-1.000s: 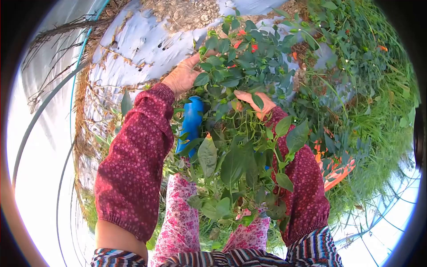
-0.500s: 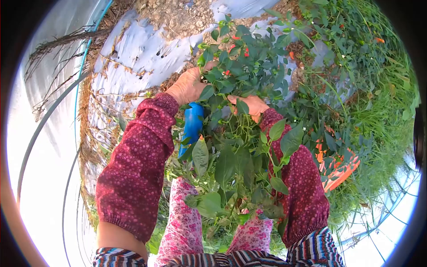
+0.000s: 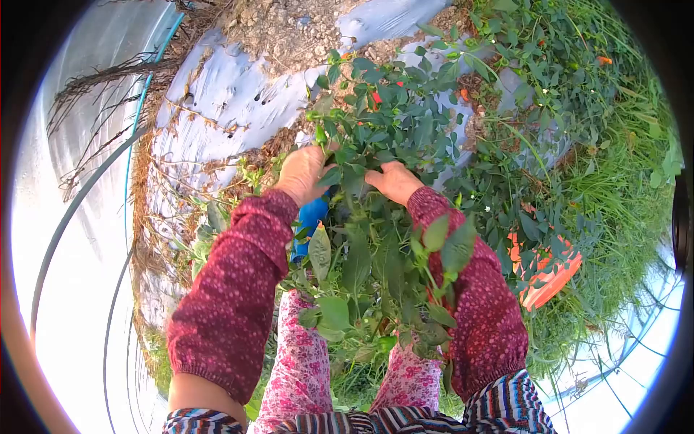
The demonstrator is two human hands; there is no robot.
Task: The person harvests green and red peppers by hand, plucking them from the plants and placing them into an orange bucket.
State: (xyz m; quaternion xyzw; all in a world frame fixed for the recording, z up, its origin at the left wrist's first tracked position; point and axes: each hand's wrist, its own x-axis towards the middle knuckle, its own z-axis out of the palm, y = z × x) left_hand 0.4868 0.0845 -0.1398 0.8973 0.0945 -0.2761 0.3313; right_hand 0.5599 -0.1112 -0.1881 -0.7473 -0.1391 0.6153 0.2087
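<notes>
A leafy pepper plant [image 3: 369, 260] with small red peppers [image 3: 377, 98] near its top fills the middle of the view. My left hand [image 3: 302, 173] is closed on its left side, the fingertips partly behind leaves. On the other side my right hand [image 3: 396, 182] grips the foliage, thumb pointing inward and fingers curled under the leaves. The hands are level with each other, a short gap of stems and leaves between them. Just below my left hand a smooth blue object [image 3: 311, 217] shows partly behind the plant.
Silvery mulch film [image 3: 217, 108] covers the bed ahead, with bare soil [image 3: 289, 32] beyond. An orange slatted container [image 3: 553, 282] stands in the grass [image 3: 607, 239] at the right. Clear plastic sheeting [image 3: 79, 217] with curved pipes runs along the left. More pepper plants [image 3: 549, 65] grow at the upper right.
Both hands have come slightly nearer to me and lower in the view, with the plant's top bending along. The blue object is now more covered by my left hand and leaves.
</notes>
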